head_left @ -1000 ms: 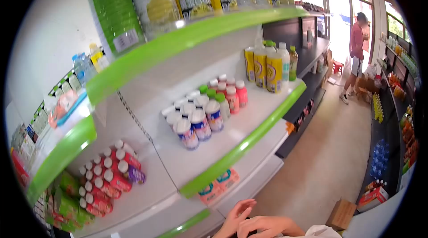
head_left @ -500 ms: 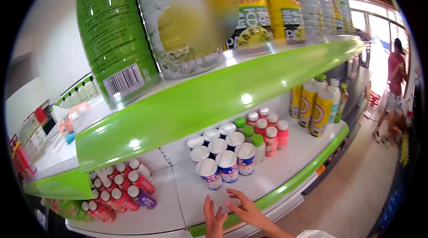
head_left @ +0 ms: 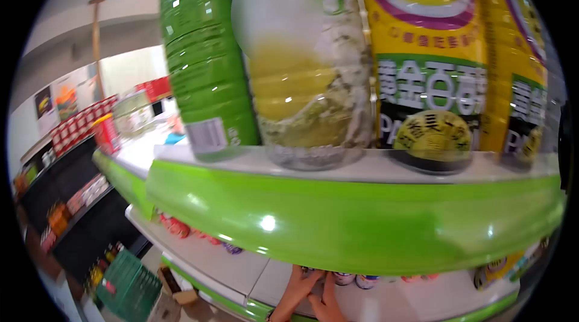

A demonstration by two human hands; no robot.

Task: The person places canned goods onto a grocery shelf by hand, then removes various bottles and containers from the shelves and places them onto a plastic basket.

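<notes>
Both hands reach in below the upper shelf's green edge, at the row of blue-and-white tubs (head_left: 365, 281). My left hand (head_left: 296, 286) is on the left, its fingertips hidden by the shelf edge. Close beside it on the right is my right hand (head_left: 328, 301), thumb toward the left hand, other fingertips also hidden. Between the hands, part of a dark tub shows just under the edge; whether they grip it cannot be seen. More tubs stand immediately right of my right hand.
The upper shelf's green edge (head_left: 362, 213) hangs over the hands. Above it stand a green bottle (head_left: 208, 56), a clear-and-yellow bottle (head_left: 307, 93) and yellow passion-fruit bottles (head_left: 431, 81). Red bottles (head_left: 175, 225) lie on the lower shelf at left. A green crate (head_left: 128, 286) sits on the floor.
The view has dropped and come nearer, so the upper shelf covers most of the lower goods. My hands have moved from the lower shelf's front edge in to the tubs.
</notes>
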